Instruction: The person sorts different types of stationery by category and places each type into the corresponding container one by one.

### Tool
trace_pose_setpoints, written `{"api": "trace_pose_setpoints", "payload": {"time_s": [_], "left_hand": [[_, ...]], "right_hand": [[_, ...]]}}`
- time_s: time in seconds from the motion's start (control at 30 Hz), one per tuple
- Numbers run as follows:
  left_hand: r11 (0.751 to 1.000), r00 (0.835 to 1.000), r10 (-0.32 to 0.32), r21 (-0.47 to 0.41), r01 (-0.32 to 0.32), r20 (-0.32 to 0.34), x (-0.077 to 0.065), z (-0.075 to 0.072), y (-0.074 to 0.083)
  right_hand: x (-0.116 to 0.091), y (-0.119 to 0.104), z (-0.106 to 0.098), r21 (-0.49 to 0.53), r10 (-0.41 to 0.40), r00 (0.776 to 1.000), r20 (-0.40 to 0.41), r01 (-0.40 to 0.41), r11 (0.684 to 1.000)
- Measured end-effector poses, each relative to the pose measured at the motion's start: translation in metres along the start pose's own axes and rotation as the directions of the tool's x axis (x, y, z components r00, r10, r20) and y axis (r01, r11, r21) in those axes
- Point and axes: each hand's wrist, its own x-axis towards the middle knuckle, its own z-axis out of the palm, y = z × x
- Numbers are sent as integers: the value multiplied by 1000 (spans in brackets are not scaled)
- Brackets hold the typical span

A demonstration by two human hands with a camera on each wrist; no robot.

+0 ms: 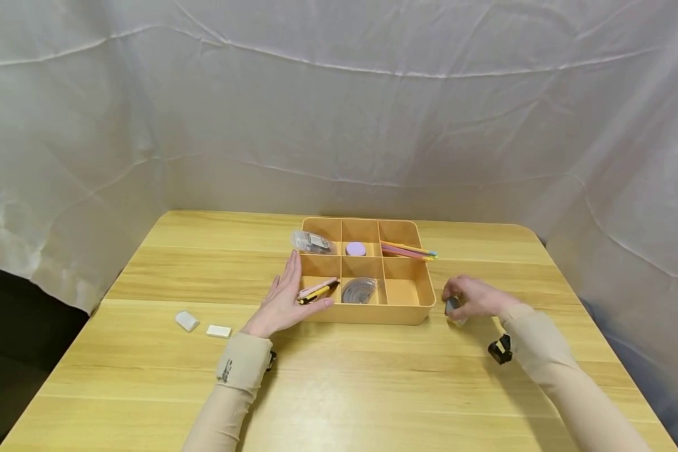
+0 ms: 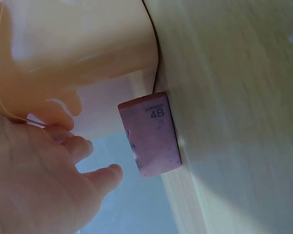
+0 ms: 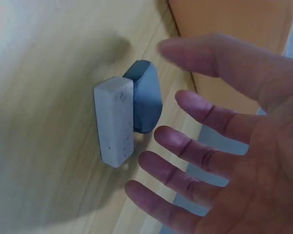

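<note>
right wrist: my right hand [image 3: 266,151], fingers spread, is beside two blocks [image 3: 123,112]; head: my left hand [image 1: 282,306] spreads against the tray [image 1: 367,314].

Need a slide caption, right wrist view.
Right hand spread beside a white block and a blue-grey block on a wood-grain table, orange box nearby.

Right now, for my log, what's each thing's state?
Left hand, open
Right hand, open
Desk organizer, lidless, partly filled
Speckled eraser, unheld
Blue-gray item, unheld
4B eraser, smudged, unheld
White eraser, lying flat
Rounded eraser, lying flat
Colored pencils, overhanging rim
Protractor, tilted
Clear dispenser, overhanging rim
Pens, slanted
Purple disc, unclear
</note>
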Motion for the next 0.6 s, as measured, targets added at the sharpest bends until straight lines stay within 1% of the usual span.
{"api": "trace_pose_setpoints", "payload": {"time_s": [0.17,0.33,0.47,0.6], "left_hand": [[1000,1000,0,-4,0,2,0,0,1],[1000,1000,1,-10,-1,5,-1,0,2],[1000,1000,6,-7,-6,1,0,0,1],[1000,1000,5,-5,-5,5,0,0,0]], "right_hand": [[5,1,0,-10,17,999,41,-17,1000],[10,2,0,3,58,994,92,-58,998],[13,3,3,-38,71,992,103,-67,997],[15,3,5,-83,76,993,94,-69,994]]}}
